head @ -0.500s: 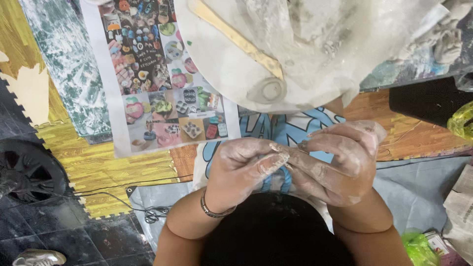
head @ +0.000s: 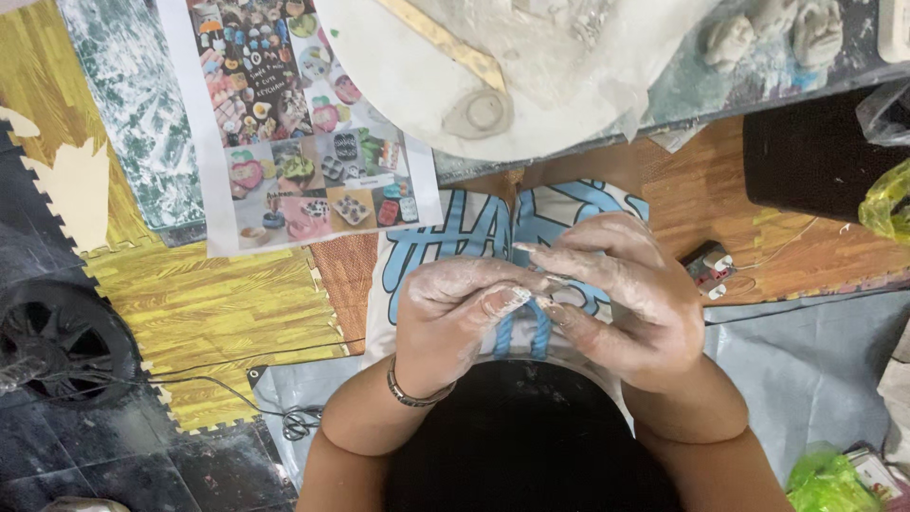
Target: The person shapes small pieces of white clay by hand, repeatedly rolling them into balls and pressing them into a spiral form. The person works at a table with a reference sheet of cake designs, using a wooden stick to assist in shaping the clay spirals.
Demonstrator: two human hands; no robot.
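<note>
here, left hand (head: 455, 308) and right hand (head: 616, 299) clay-dusted, fingertips pressed together over the lap, whether they pinch anything i cannot tell, printed sheet of colourful photos (head: 303, 123) up left on the table, round white board (head: 398, 85) just beside it, yellow-green bag (head: 886, 204) far right

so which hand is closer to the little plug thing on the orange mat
Right. The right hand sits just left of the small plug, almost beside it. The left hand is farther left, beyond the right hand, with their fingers meeting in between.
</note>
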